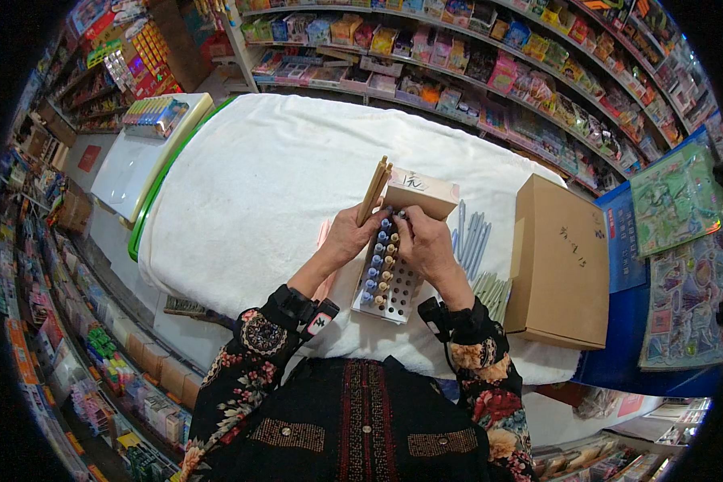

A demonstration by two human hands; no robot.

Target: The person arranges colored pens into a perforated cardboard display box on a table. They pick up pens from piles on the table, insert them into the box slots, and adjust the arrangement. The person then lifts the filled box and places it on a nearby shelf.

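A cardboard pen display box [405, 317] with rows of round holes stands before me on a white cloth, its raised back panel bearing handwriting. Blue pens [372, 272] fill its left row, and tan pens [387, 276] stand beside them. My left hand [352, 232] holds several tan pens [375, 187] upright at the box's left side. My right hand [425, 241] is at the far holes, its fingertips on a pen with a dark top. Grey-blue pens [475, 238] and green pens [491, 293] lie to the right. Pink pens [325, 283] lie to the left, partly behind my left forearm.
A closed brown cardboard box [557, 265] stands at the right, beside packaged sticker sheets [687, 301]. A white cloth [247, 181] covers the table. At the left, a pack of coloured items [155, 117] rests on a white surface. Stocked shop shelves [397, 60] surround the table.
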